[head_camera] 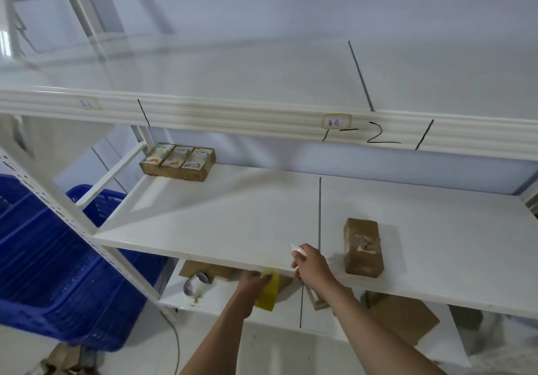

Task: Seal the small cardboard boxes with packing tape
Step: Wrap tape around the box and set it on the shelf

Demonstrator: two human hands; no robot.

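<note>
A small brown cardboard box (363, 246), taped on top, stands on the white middle shelf (221, 223) to the right of a dark line. My right hand (311, 264) is just left of it at the shelf's front edge and grips a small white cutter (297, 250). Below the shelf edge, my left hand (251, 283) holds a yellowish roll of packing tape (269, 293). Three small taped boxes (177, 162) sit side by side at the shelf's back left.
Blue plastic crates (55, 281) are stacked to the left of the rack. The lower shelf (227, 310) carries a clear tape roll (196, 284), flat cardboard pieces (404, 316) and a small frame. The upper shelf rail (262, 115) bears labels and marker lines.
</note>
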